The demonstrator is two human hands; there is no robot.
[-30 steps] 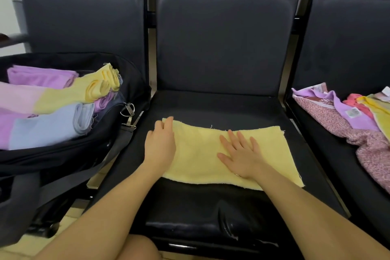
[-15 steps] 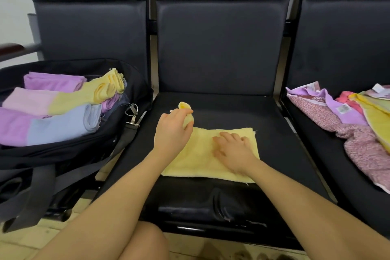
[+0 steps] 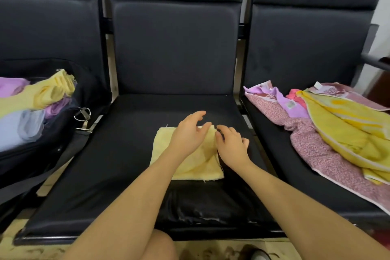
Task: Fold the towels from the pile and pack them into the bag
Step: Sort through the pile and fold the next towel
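Note:
A pale yellow towel (image 3: 166, 150) lies folded into a small rectangle on the middle black seat (image 3: 126, 124). My left hand (image 3: 187, 135) hovers over its upper part with fingers spread and relaxed, holding nothing. My right hand (image 3: 232, 145) sits at the towel's right edge, with bent fingertips touching its far right corner; no pinch shows. The black bag (image 3: 63, 133) stands open on the left seat, with folded yellow, purple and pale blue towels (image 3: 31, 99) stacked inside. The unfolded pile (image 3: 337, 129) of pink, purple and yellow towels lies on the right seat.
Three dark padded seats stand in a row with metal posts between them. The bag's strap and metal ring (image 3: 83, 114) hang over the gap on the left. My knee (image 3: 156, 247) shows below the seat's front edge.
The yellow towel went from a long strip to a small rectangle: my left hand carried its left end over to the right. My right hand slid from the towel's middle to its right edge.

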